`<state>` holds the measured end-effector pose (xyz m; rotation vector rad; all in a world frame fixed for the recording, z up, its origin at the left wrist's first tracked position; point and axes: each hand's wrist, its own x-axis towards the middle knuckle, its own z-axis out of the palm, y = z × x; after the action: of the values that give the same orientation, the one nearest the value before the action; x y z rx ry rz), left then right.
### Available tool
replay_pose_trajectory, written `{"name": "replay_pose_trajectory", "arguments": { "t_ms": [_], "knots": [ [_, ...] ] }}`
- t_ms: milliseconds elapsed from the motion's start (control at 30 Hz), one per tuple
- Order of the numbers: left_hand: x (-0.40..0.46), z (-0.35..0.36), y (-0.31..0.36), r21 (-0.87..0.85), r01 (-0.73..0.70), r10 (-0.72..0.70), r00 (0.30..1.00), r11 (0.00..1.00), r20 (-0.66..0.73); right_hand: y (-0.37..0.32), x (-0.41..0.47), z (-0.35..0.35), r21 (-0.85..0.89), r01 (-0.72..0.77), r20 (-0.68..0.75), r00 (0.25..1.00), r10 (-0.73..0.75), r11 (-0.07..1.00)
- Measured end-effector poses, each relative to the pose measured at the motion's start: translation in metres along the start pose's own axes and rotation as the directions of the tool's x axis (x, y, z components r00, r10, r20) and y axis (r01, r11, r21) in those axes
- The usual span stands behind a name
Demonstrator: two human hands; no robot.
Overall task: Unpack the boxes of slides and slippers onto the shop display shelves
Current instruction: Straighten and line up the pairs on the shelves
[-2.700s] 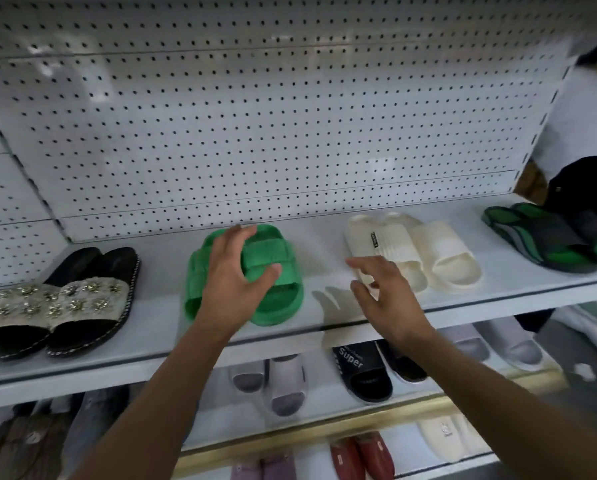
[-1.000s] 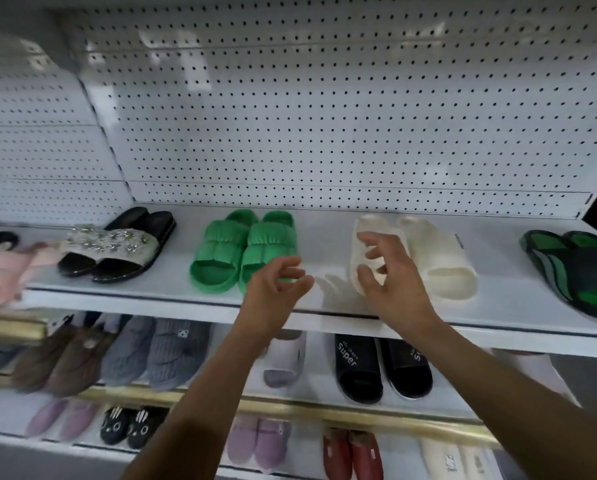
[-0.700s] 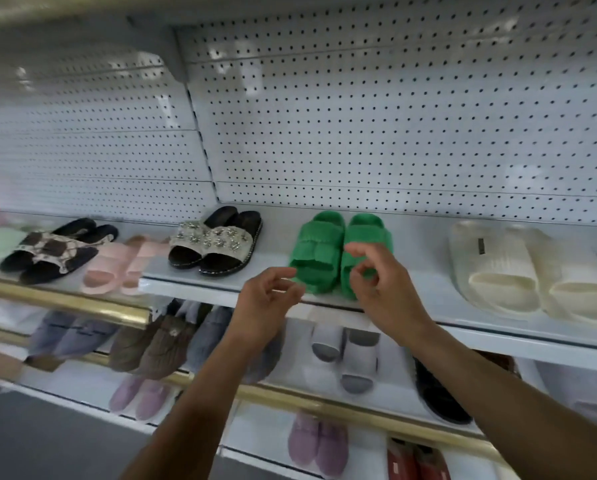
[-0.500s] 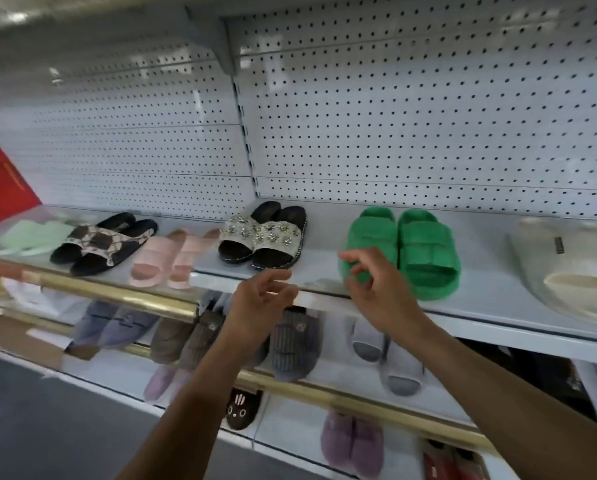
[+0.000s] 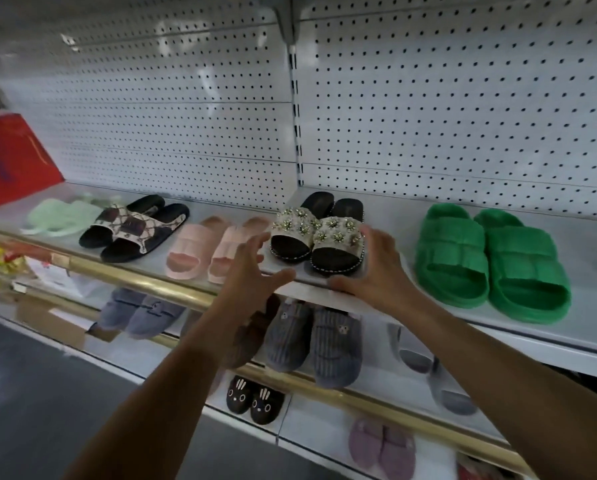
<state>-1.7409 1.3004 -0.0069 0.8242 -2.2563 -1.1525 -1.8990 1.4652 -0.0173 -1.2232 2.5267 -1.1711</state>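
Hands flank the jewelled black slides (image 5: 319,237) on the top shelf (image 5: 387,209). Left hand (image 5: 252,271): fingers spread and straight, thumb extended toward 3 o'clock, holding nothing; it hovers at the shelf's front edge, at 7 o'clock from the jewelled pair and in front of the pink slides (image 5: 205,249). Right hand (image 5: 376,271): fingers relaxed, lying along the outer side of the right jewelled slide, thumb resting along the shelf's front lip; whether the fingers actually touch the slide cannot be told.

Jewelled black slides: pair set side by side and touching, long axis running front to back, open toes toward the shelf's front edge, heels toward the pegboard back panel (image 5: 446,109). The pair is turned slightly, heels leaning toward 1 o'clock.

Adjacent items on the same shelf, from the jewelled pair outward:
- Pink slides, just beside at 9 o'clock, toes to the front, heels angled toward 1 o'clock.
- Black patterned slides (image 5: 134,228), further toward 9 o'clock, same diagonal heading.
- Pale green slides (image 5: 59,216), further left, blurred.
- Green slides (image 5: 491,261), at 3 o'clock, apart from the right hand, toes to the front and angled toward 5 o'clock.

Red box (image 5: 11,159): at the far left end of the shelf.

Lower shelf (image 5: 376,386), at 6 o'clock from the hands: grey slippers (image 5: 314,339) with toes to the front.
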Motion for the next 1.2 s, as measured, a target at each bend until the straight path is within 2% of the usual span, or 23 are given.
{"name": "replay_pose_trajectory", "arguments": {
  "t_ms": [200, 467, 733, 1000, 1200],
  "knots": [
    [0.049, -0.006, -0.001, 0.15, -0.114, 0.078, 0.971, 0.982, 0.227, 0.002, 0.023, 0.015, -0.021, -0.062, 0.054, 0.997, 0.063, 0.998],
    [0.11, -0.003, -0.014, 0.213, -0.246, 0.135, 0.892, 0.945, 0.431, -0.001, 0.038, 0.031, 0.022, -0.107, -0.008, 0.994, 0.107, 0.994],
    [0.123, -0.001, -0.019, 0.236, -0.327, 0.214, 0.889, 0.915, 0.404, -0.002, 0.05, 0.027, 0.008, -0.139, 0.014, 0.99, 0.139, 0.99],
    [0.121, 0.0, -0.016, 0.287, -0.315, 0.189, 0.901, 0.905, 0.391, -0.009, 0.053, 0.027, -0.011, -0.201, 0.031, 0.979, 0.202, 0.979],
    [0.12, -0.002, -0.019, 0.248, -0.319, 0.198, 0.889, 0.915, 0.413, -0.013, 0.057, 0.021, -0.02, -0.293, 0.065, 0.954, 0.294, 0.956]
  ]
}}
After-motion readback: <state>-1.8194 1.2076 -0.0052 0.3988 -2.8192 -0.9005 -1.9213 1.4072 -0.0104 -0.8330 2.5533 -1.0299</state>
